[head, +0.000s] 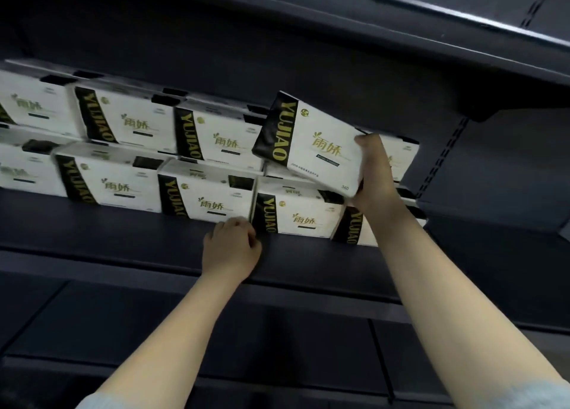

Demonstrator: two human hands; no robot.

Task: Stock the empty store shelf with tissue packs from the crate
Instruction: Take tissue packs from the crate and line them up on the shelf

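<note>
Right hand (374,174): fingers curl around the corner of a tilted tissue pack (311,144), raised above the stacked packs (212,198). Left hand (231,248): fingers curled, empty, knuckles touching the lower row on the dark shelf (123,239).

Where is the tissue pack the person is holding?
The tilted tissue pack is up in the right hand, right of centre, above the stacked packs.
</note>
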